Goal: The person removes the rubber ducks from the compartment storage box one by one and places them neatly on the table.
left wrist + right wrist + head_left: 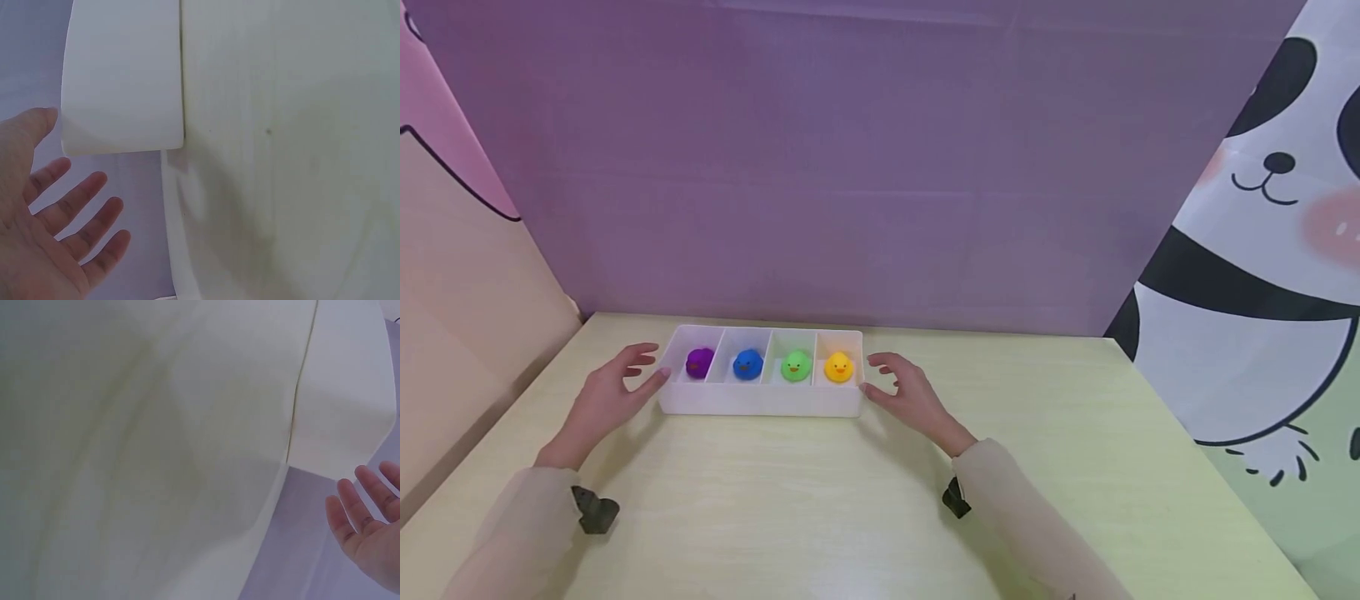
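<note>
A white four-part box point(760, 400) sits toward the back of the table, with one small rubber duck in each compartment. From left to right they are a purple duck point(699, 363), a blue duck point(748, 364), a green duck point(796, 366) and a yellow duck point(838, 367). My left hand point(611, 397) is at the box's left end, thumb tip right at its corner and fingers spread. At the opposite end is my right hand point(912, 395), its thumb close to the wall and its fingers relaxed. Both wrist views show spread fingers beside the white box point(125, 81).
The pale wooden table point(760, 517) stretches in front of the box and off to the right. Behind it hangs a purple cloth point(865, 167). A panda-printed sheet point(1262, 358) is at the right, and a beige wall point(467, 317) stands on the left.
</note>
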Demonstrator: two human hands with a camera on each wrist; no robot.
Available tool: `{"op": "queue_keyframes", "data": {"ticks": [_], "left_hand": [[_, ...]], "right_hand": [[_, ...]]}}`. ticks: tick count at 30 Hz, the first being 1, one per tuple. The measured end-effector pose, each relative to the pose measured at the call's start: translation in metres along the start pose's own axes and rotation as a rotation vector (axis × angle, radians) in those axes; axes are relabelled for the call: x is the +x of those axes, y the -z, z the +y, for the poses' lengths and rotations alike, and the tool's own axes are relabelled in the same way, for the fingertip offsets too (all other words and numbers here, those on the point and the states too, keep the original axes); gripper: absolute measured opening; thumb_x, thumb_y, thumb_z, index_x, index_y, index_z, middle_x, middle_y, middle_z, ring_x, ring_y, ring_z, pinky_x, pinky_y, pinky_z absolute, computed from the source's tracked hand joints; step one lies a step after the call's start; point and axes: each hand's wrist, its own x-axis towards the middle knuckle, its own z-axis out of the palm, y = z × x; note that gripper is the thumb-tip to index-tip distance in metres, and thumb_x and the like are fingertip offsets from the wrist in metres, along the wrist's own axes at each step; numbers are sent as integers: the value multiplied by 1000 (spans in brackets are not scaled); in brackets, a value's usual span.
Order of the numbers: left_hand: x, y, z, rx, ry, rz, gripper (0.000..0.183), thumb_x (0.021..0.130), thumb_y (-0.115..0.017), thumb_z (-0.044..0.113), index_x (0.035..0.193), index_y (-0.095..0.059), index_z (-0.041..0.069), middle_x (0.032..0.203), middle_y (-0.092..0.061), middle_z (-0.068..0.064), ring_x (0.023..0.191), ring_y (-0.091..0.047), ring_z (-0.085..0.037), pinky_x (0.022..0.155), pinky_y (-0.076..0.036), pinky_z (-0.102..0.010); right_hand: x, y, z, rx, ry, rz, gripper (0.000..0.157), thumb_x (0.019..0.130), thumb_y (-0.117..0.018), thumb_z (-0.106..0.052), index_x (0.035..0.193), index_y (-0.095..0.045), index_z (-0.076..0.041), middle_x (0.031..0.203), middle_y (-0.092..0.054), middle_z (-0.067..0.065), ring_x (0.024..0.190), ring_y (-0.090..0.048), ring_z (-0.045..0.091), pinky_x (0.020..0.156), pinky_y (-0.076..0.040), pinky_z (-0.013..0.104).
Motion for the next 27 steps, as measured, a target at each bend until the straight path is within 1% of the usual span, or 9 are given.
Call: {"op": "queue_keyframes", "data": {"ticks": [9,14,20,27], "left_hand": [[1,-1,-2,-32,14,-55,51,91,-52,38,129,-43,4,118,-55,-29,104,-53,-48,83,-44,-58],[2,-2,-5,-41,-1,-75,48,92,-51,36,128,-44,5,117,-55,-29,103,-54,-48,84,-44,-58],[3,-1,-6,-41,0,-107,46,93,-49,35,127,-46,4,117,-54,-29,103,-54,-48,84,-44,-58],[4,-1,-7,-44,-15,-128,44,93,-50,32,127,-45,4,118,-52,-30,102,-54,-48,84,-44,-58]], "right_hand": [[7,-9,-5,11,-38,9,40,85,-64,-21,118,-55,-1,116,-59,15,100,-57,34,79,-50,48],[11,-11,-5,20,-70,-14,41,85,-63,-22,120,-54,-2,116,-58,17,101,-57,35,82,-49,49],[14,-13,-5,22,-67,-37,41,86,-62,-21,120,-53,0,116,-57,20,101,-56,38,87,-48,49],[15,-13,-6,11,-83,-66,41,86,-61,-20,121,-52,-1,117,-57,18,101,-56,36,89,-47,48]]}}
